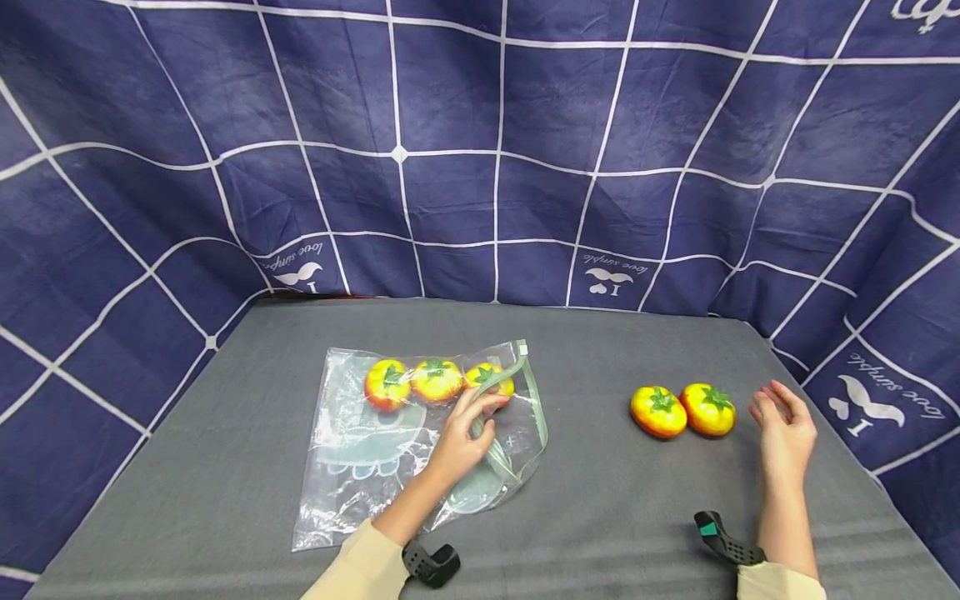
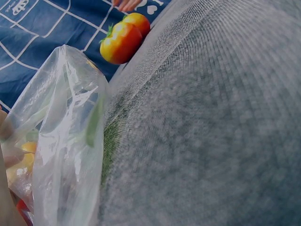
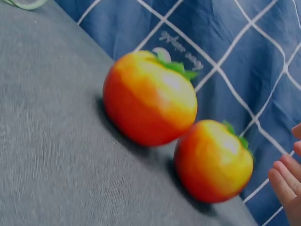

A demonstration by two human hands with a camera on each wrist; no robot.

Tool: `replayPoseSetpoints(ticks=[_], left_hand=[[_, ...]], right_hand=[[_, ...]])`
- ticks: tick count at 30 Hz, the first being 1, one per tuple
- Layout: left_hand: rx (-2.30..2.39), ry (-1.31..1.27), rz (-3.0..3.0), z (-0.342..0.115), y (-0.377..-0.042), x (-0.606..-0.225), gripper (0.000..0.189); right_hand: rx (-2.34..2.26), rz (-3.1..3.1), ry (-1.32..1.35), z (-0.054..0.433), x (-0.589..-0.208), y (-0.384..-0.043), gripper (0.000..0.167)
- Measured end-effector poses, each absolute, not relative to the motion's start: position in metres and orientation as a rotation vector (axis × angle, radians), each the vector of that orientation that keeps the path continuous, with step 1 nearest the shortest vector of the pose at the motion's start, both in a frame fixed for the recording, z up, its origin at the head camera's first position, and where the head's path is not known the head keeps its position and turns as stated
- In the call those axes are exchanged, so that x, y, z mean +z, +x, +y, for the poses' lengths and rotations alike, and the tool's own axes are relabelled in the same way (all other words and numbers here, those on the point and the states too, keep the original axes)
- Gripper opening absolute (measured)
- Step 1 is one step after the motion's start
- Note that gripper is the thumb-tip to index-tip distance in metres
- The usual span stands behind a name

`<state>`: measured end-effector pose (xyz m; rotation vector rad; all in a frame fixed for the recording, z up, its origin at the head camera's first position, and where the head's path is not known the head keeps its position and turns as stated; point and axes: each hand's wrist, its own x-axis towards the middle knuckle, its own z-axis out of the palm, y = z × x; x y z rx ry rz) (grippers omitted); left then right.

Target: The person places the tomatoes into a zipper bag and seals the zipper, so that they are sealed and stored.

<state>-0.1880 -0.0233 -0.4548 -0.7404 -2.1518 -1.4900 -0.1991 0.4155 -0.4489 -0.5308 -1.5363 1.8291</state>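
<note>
A clear zip bag point(image 1: 352, 450) with a pale green zip edge lies on the table, three red-and-yellow tomatoes point(image 1: 437, 381) in a row inside it. My left hand point(image 1: 463, 442) pinches the bag's zip edge near its mouth, beside the rightmost of these tomatoes. From the left wrist, the raised plastic point(image 2: 70, 141) partly covers the fingers. To the right, two more tomatoes sit side by side on the cloth, a left one point(image 1: 658, 412) and a right one point(image 1: 708, 409). Just right of that pair hovers my right hand point(image 1: 786, 429), fingers loosely bent and holding nothing.
Grey cloth point(image 1: 585, 500) covers the table. A blue curtain with white grid lines point(image 1: 450, 200) hangs behind it and along both sides. Each wrist wears a black band, a left one point(image 1: 431, 564) and a right one point(image 1: 723, 540).
</note>
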Motion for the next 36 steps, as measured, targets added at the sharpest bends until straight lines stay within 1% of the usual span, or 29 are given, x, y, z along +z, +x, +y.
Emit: replayPoseSetpoints(ticks=[5, 8, 13, 19, 27, 29, 31, 33, 35, 36], left_hand=[[-1.494, -0.748, -2.145, -0.023, -0.188, -0.455, 0.042], [-1.492, -0.751, -2.136, -0.023, -0.188, -0.455, 0.042], [-1.503, -0.752, -2.126, -0.023, -0.187, -0.456, 0.042], [-1.509, -0.750, -2.125, -0.023, -0.187, -0.456, 0.042], [-1.498, -0.755, -2.128, -0.023, -0.186, -0.453, 0.041], [-1.498, -0.752, -2.134, -0.023, -0.186, -0.453, 0.041], [-1.500, -0.750, -2.139, -0.023, -0.186, -0.453, 0.041], [-1.495, -0.744, -2.145, -0.023, -0.186, -0.453, 0.041], [-1.491, -0.739, -2.150, -0.023, -0.187, -0.454, 0.041], [-1.491, -0.737, -2.152, -0.023, -0.187, -0.454, 0.042]], right_hand=[[1.784, -1.657, -0.635, 0.394, -0.430, -0.181, 0.044], [1.768, -1.750, -0.702, 0.382, -0.420, -0.173, 0.050], [1.731, -2.015, -0.767, 0.376, -0.421, -0.171, 0.059], [1.569, -2.349, -0.701, 0.377, -0.428, -0.174, 0.065], [1.614, -2.502, -0.549, 0.379, -0.426, -0.171, 0.070], [1.649, -2.496, -0.534, 0.379, -0.425, -0.170, 0.070], [1.729, -2.444, -0.512, 0.381, -0.426, -0.170, 0.066], [1.796, -2.381, -0.490, 0.383, -0.427, -0.170, 0.058], [1.860, -2.320, -0.468, 0.385, -0.430, -0.170, 0.054], [1.909, -2.254, -0.448, 0.386, -0.432, -0.171, 0.048]])
